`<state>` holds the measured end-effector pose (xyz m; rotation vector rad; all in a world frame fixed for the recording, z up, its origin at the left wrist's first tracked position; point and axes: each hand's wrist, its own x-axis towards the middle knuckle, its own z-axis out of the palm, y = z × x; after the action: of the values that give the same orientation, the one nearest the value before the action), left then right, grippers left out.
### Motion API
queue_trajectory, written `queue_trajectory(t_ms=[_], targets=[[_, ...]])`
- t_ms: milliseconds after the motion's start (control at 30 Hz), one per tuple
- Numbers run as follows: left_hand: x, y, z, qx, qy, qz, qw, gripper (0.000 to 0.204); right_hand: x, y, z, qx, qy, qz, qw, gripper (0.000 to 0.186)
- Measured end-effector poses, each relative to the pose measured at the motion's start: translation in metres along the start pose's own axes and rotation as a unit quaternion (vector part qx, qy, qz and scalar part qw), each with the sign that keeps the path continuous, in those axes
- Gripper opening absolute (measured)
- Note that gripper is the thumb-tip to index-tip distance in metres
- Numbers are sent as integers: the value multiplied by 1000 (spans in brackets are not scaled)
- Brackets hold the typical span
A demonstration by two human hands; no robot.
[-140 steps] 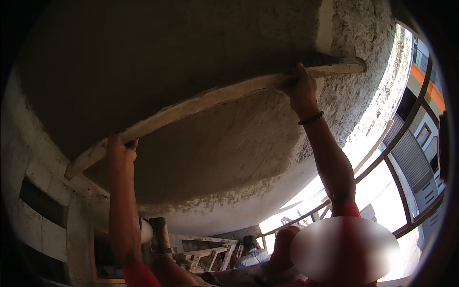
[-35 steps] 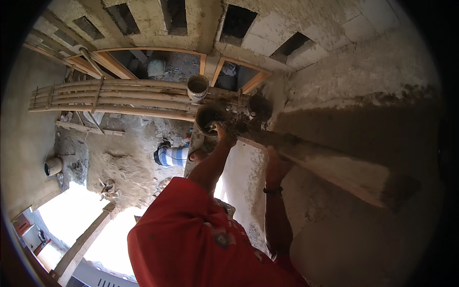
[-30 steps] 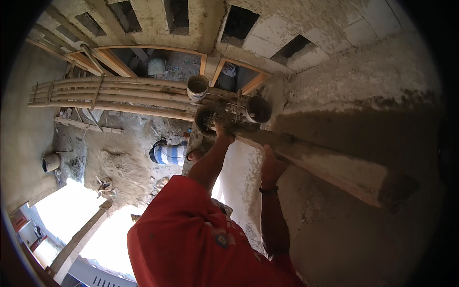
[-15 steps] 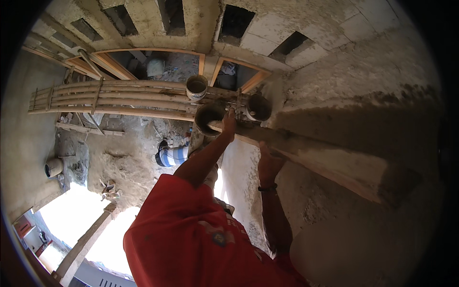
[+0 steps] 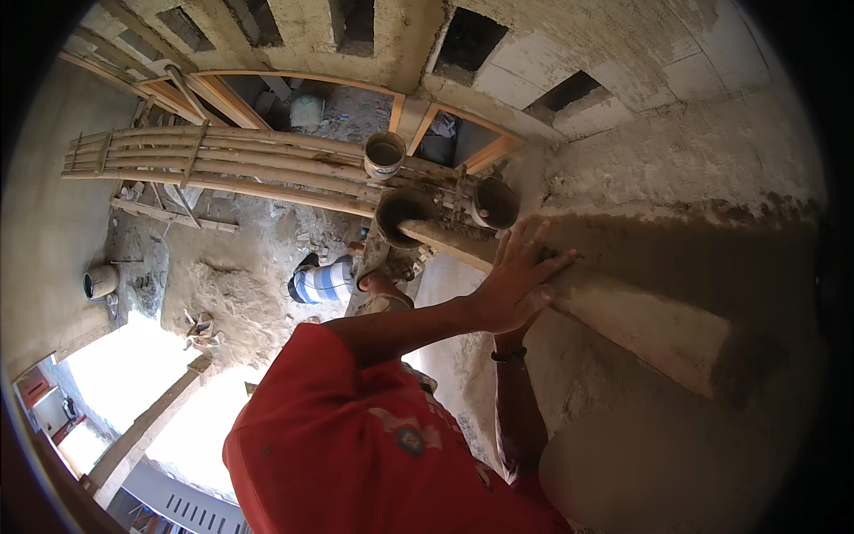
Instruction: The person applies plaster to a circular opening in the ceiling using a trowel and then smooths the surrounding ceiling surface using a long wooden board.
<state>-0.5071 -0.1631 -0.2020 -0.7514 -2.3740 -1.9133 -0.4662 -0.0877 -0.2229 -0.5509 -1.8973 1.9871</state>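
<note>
L hand (image 5: 520,292) lies spread on board (image 5: 645,327), approx. midway, shifted from the end nr. bucket (image 5: 398,205) vs. earlier; R hand (image 5: 515,338) mostly hidden behind, grip can't be told. Board slants, one end at bucket mouth.

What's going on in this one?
A person in red has both hands at a long board. The left hand is spread over it, and the right hand, partly hidden behind the left, seems to support it. In this view, the board's near end overlaps the mouth of a bucket by some bamboo poles. Another person, in stripes, is nearby.
</note>
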Motion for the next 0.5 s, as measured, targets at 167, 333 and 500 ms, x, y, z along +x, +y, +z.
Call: queue_trajectory(t_ms=[167,333,500], targets=[[-38,-112,13,55,-7,-158,986,64,6,5,6,-267,-47,-32,962,28],[-86,-262,50,34,0,-272,962,53,4,10,-5,-386,-49,41,920,25],[-131,-443,88,114,-60,-297,946,45,-5,20,4,-307,1,-55,950,28]])
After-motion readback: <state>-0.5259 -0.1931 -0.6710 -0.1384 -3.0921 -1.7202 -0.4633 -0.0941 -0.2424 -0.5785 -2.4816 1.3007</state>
